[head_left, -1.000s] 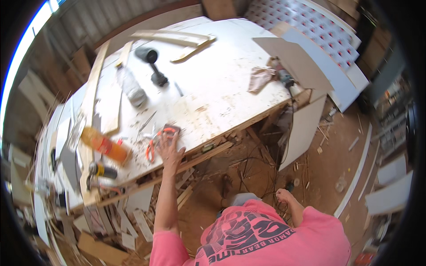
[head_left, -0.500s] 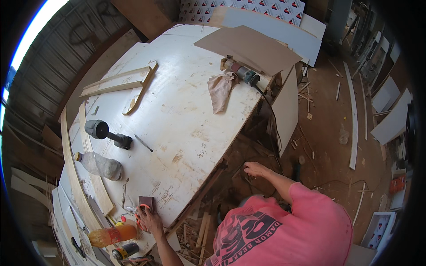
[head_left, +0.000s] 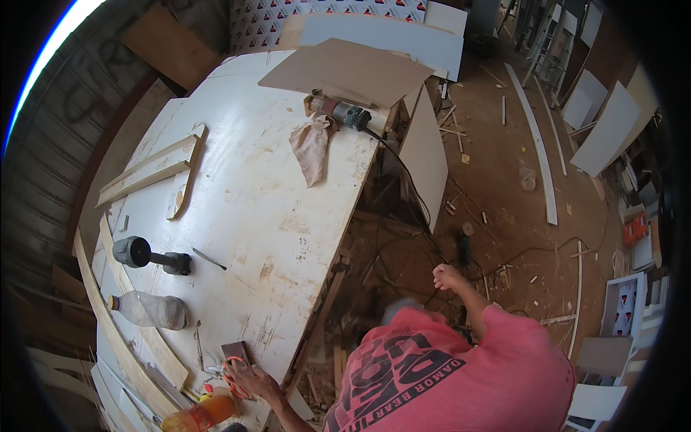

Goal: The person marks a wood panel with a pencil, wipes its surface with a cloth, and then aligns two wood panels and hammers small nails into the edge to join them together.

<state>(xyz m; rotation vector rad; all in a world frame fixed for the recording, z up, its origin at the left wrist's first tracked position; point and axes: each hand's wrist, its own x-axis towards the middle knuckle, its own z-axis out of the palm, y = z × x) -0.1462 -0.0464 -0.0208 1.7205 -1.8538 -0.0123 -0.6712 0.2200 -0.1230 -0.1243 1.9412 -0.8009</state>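
Note:
On the near left corner of the white work table, my left hand is closed on orange-handled scissors. A dark brown block lies just beyond its fingers. Beside it are a bottle of orange liquid and a clear, dusty plastic bottle. My right hand is held out beyond the table's right edge, above the floor and near a black power cord. Its fingers are curled; what they hold, if anything, is too small to make out.
A corded power tool and a cloth lie at the table's far right, by a brown sheet. Wooden strips, a dark grey round-headed tool and a pointed tool are further left. Offcuts litter the brown floor.
The view has swung to the right, so the table sits further left. My right hand has moved away from the table edge to the right. My left hand stays at the scissors.

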